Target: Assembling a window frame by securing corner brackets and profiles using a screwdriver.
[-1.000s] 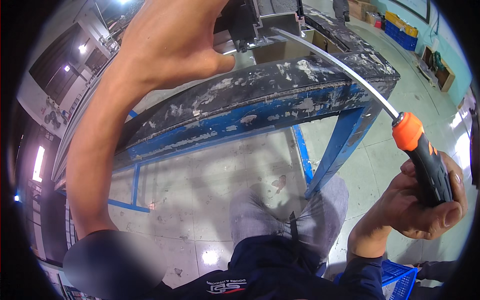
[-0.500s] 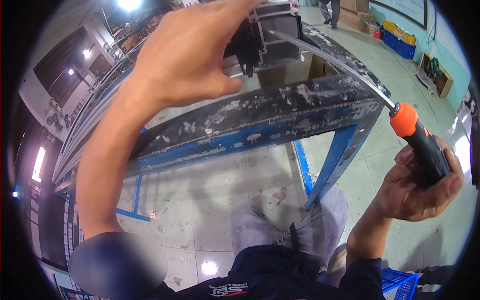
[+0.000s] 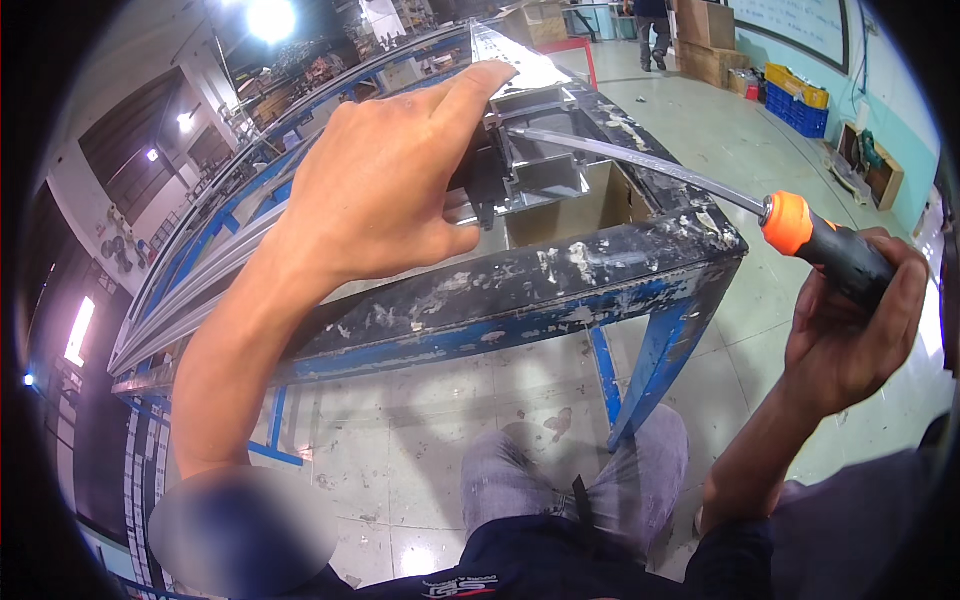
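My right hand (image 3: 855, 325) is closed around the handle of a screwdriver (image 3: 800, 225). That handle is black with an orange collar. Its long metal shaft runs left, and the tip meets the open end of a metal profile (image 3: 545, 185) with several hollow chambers. Over the profile from the left lies my left hand (image 3: 385, 185), its forefinger stretched along the top and its thumb apart on the near side. It appears to grip the profile; the other fingers are hidden behind the hand. The profile end lies over a worn black and blue metal table frame (image 3: 480, 285).
Long pale metal profiles (image 3: 195, 300) extend left along the table. Past the table's right corner, blue and yellow crates (image 3: 797, 100) stand by the wall near cardboard boxes (image 3: 705, 40). A person (image 3: 652, 35) is on the floor in the background. A blue table leg (image 3: 650, 375) stands near my knees.
My view has tilted up, showing more of the table and workshop behind. The screwdriver now lies flatter, its tip still at the profile's end. My left hand keeps its place on the profile.
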`<state>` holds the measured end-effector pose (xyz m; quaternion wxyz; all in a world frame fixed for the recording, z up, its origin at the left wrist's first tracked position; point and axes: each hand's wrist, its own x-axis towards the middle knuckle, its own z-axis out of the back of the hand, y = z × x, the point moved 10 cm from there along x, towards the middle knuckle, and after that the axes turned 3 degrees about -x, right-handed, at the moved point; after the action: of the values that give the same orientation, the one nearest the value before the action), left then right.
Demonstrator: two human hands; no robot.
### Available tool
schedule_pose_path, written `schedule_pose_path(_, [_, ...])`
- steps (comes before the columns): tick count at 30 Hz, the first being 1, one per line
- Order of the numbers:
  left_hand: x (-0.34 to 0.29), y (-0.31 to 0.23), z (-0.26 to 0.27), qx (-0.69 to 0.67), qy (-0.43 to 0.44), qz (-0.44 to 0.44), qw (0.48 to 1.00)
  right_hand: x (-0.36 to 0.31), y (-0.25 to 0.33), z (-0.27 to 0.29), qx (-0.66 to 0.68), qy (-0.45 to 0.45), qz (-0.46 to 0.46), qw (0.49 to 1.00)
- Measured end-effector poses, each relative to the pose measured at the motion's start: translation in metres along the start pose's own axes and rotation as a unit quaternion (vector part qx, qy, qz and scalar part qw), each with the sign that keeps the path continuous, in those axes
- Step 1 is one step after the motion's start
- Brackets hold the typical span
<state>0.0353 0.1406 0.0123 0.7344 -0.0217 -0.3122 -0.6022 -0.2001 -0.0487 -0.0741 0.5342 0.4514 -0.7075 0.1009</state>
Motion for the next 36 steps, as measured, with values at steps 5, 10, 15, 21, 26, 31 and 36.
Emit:
schedule_pose_path(5, [0.003, -0.008, 0.005, 0.0, 0.0, -0.022, 1.0, -0.024, 0.053, -0.014, -0.273, -0.013, 0.066, 0.96])
schedule_pose_path(10, [0.0, -0.007, 0.003, 0.005, -0.021, -0.036, 0.999, -0.057, 0.078, -0.032, -0.341, 0.058, 0.102, 0.933])
schedule_pose_path(15, [0.001, -0.006, 0.002, -0.011, 0.008, -0.014, 1.0, -0.059, 0.089, -0.036, -0.393, 0.102, 0.122, 0.906])
schedule_pose_path(21, [0.001, -0.007, 0.001, -0.002, 0.006, -0.02, 1.0, -0.051, 0.095, -0.053, -0.343, 0.249, 0.107, 0.899])
schedule_pose_path(26, [-0.002, -0.006, 0.001, 0.008, 0.018, -0.011, 1.0, -0.058, 0.118, -0.095, -0.403, 0.326, 0.199, 0.832])
schedule_pose_path(31, [0.0, -0.011, 0.002, 0.02, 0.01, -0.019, 1.0, -0.068, 0.135, -0.132, -0.469, 0.346, 0.245, 0.775])
schedule_pose_path(36, [-0.001, -0.013, 0.004, 0.022, 0.003, -0.031, 0.999, -0.073, 0.145, -0.147, -0.517, 0.356, 0.306, 0.716])
